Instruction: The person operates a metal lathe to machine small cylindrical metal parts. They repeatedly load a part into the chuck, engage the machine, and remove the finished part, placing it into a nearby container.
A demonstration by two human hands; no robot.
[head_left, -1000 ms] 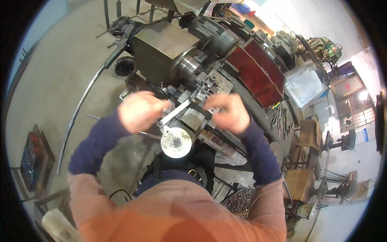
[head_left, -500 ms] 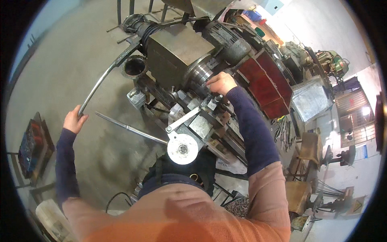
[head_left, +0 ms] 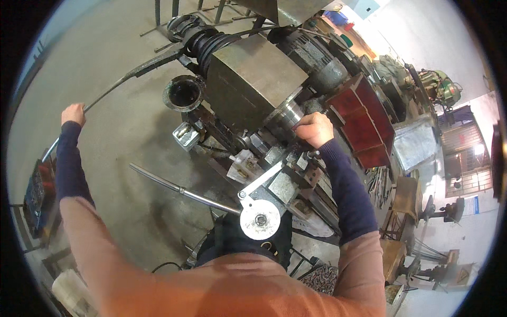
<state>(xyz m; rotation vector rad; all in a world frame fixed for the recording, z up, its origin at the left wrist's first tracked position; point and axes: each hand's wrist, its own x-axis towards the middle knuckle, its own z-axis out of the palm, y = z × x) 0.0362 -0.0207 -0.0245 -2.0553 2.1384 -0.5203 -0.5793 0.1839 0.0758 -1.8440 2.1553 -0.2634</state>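
Note:
My left hand is wrapped round a long lever on the left, which runs up to the belt pulley end of a small metal lathe. My right hand, fingers curled in, is against the front of the shiny spindle nose. Whatever its fingertips hold there is hidden. Behind the spindle stands the boxy grey headstock. Below my right hand lies the tool slide, with a flat bar leading to a pale round disc close to my waist.
A second metal lever sticks out left from the disc. A dark funnel-shaped cup stands left of the headstock. To the right are a red box, a motor and a pile of thin tools. Metal bits lie near my right elbow.
My left hand and the lever have swung outward, left and farther away. My right hand stays at the spindle with its fingers more curled. The machine sits slightly lower and farther right in view.

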